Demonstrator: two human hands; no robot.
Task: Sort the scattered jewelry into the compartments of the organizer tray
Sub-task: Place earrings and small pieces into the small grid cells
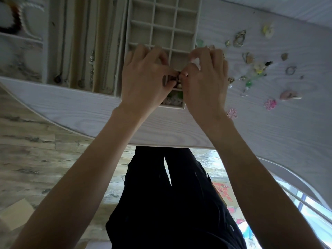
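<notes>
Both hands are pinching one small dark piece of jewelry (177, 76) between them: the left hand (145, 78) and the right hand (204, 78) are meeting fingertip to fingertip above the organizer tray (198, 20), near its front edge. What kind of piece it is cannot be told; it is mostly hidden by the fingers. The two-handed pinch suggests that the person is fastening or separating parts of it before release.

The hands are hovering over the near compartments, presumably so the piece will drop straight into a cell. The front compartment (175, 101) is already holding pale and green pieces, while most cells farther back are showing bare lining. Necklaces (91, 67) are lying stretched along the long slots to the left.

Unsorted jewelry (258, 67) is lying scattered on the table (269, 132) to the right of the tray, within easy reach of the right hand. By this layout, the sorting is judged to be at an early-to-middle stage.
</notes>
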